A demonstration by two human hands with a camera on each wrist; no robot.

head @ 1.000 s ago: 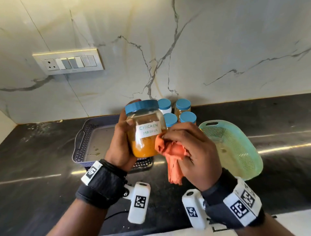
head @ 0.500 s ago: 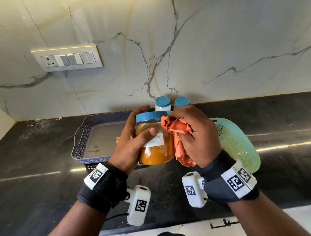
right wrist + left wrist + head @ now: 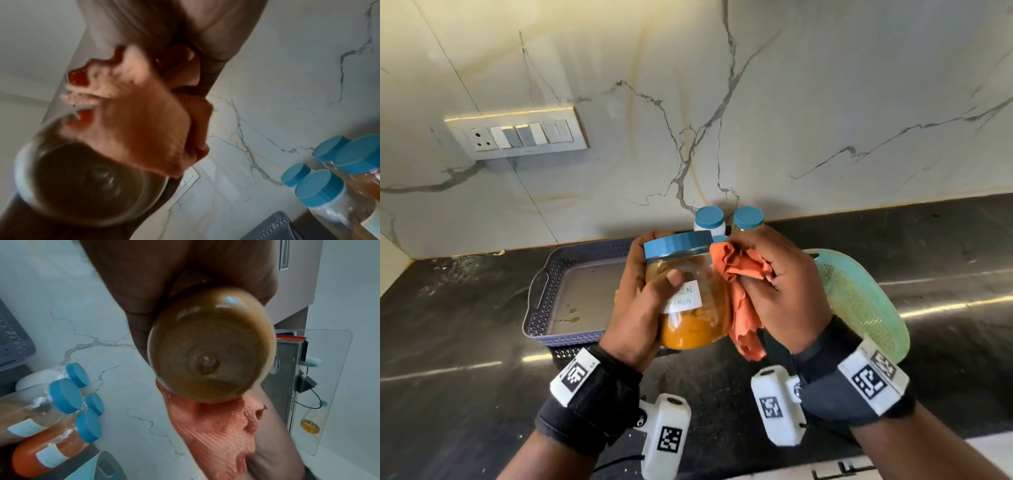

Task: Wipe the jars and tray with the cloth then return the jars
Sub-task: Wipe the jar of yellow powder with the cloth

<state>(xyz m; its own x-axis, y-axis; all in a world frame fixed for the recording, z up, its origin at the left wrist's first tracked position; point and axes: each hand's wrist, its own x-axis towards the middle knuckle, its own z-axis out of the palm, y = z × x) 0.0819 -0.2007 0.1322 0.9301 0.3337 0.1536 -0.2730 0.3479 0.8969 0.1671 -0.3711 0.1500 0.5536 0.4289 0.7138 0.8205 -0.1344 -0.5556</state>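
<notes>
My left hand (image 3: 645,298) grips a clear jar of orange-yellow powder (image 3: 691,308) with a blue lid and a handwritten label, held in the air above the counter. Its base (image 3: 209,353) fills the left wrist view. My right hand (image 3: 777,284) clutches a crumpled orange cloth (image 3: 743,274) and presses it against the jar's right side near the lid. The cloth (image 3: 148,116) covers part of the jar in the right wrist view. A grey perforated tray (image 3: 558,274) with small stains sits on the counter behind the jar. Several blue-lidded jars (image 3: 748,219) stand by the wall.
A pale green perforated basket (image 3: 859,301) lies tipped on the black counter to the right, close behind my right wrist. A switch panel (image 3: 517,135) is mounted on the marble wall at the left. The grouped jars (image 3: 61,412) stand just right of the tray.
The jar has turned in my left hand and tilted, so my thumb now covers part of the label. The cloth moved up from the jar's lower side to beside the lid.
</notes>
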